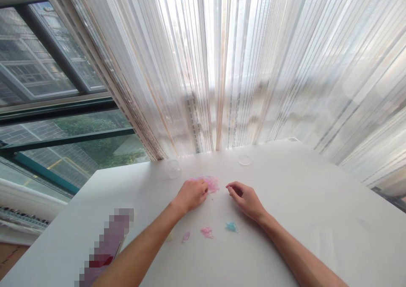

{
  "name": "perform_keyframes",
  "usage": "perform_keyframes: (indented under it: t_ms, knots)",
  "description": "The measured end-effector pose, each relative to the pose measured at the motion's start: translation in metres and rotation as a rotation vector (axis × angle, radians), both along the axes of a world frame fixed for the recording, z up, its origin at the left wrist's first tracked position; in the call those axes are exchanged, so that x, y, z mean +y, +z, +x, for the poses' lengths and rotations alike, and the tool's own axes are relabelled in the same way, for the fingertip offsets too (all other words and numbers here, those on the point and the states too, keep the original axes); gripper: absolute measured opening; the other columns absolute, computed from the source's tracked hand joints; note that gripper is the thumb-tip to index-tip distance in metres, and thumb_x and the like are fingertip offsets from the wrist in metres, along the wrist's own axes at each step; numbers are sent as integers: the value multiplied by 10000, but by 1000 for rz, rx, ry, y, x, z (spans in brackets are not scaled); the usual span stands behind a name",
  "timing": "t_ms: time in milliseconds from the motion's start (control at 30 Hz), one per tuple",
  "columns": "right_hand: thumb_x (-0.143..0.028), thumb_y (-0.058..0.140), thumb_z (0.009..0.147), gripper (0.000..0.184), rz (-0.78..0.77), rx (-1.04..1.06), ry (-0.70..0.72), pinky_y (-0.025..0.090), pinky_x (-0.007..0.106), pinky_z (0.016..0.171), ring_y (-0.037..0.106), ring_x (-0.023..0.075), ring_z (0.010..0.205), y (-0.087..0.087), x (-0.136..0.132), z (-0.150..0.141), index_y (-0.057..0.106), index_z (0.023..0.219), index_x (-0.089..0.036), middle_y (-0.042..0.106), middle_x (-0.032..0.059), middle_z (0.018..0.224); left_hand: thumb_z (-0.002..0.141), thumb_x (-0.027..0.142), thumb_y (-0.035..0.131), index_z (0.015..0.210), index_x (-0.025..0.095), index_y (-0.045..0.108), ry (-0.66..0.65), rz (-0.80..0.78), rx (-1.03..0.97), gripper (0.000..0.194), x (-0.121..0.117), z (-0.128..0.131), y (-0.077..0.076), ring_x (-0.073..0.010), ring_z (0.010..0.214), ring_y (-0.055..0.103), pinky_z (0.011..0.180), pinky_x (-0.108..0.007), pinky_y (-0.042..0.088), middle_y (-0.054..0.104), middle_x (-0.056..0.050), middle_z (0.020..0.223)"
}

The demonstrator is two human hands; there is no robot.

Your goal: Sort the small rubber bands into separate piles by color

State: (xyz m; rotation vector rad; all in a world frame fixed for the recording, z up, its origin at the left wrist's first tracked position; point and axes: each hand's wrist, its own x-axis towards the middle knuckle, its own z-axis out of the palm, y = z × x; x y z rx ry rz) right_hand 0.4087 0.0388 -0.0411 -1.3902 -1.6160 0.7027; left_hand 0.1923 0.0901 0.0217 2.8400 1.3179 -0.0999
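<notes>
A loose heap of mostly pink, thin loops that look like small elastic bands (213,184) lies mid-table. My left hand (192,194) rests at its near left side, fingers curled down; whatever they pinch is hidden. To the right of the heap, my right hand (244,197) is apart from it, thumb and fingertips drawn together, and anything between them is too small to make out. Closer to me sit smaller groups in a row: blue bands (231,226), pink bands (207,232), purple bands (185,236) and a pale yellow bit (170,237) beside my left forearm.
A clear round container (173,168) stands at the back left of the white table (285,185), and a clear round lid (244,159) lies at the back. A blurred-out purple item (109,240) is at the left. Sheer curtains (222,67) hang along the far edge.
</notes>
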Motion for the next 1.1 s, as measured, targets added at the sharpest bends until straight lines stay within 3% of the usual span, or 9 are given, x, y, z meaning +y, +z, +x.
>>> perform_keyframes:
  t_ms: [267, 467, 800, 1100]
  knots:
    - [-408, 500, 911, 289, -7, -2, 11, 446, 285, 642, 571, 170, 653, 1, 1, 1, 686, 905, -187, 659, 19, 718, 910, 232, 517, 916, 212, 619, 10, 6, 9, 104, 1, -4, 9, -212, 846, 682, 658, -273, 465, 687, -44, 1006]
    - [-417, 498, 912, 298, -14, 1, 12, 447, 291, 649, 571, 174, 656, 0, 1, 1, 686, 908, -186, 653, 20, 714, 907, 266, 537, 991, 227, 639, -16, 10, 18, 138, -2, -2, 6, -226, 895, 685, 695, -290, 480, 694, -38, 1060]
    - [-420, 498, 908, 302, -13, -7, 16, 458, 288, 653, 584, 171, 653, 3, 0, 1, 687, 904, -184, 671, 22, 722, 913, 213, 480, 906, 183, 672, -27, 26, 88, 194, 2, 6, 1, -239, 866, 689, 714, -314, 494, 692, -91, 977]
    - [-423, 485, 909, 311, -6, -15, 20, 475, 302, 664, 596, 180, 662, 6, -1, 1, 690, 897, -190, 690, 32, 742, 910, 229, 484, 918, 194, 657, -3, 32, 37, 177, 3, 2, 10, -226, 822, 693, 661, -292, 482, 685, -76, 987]
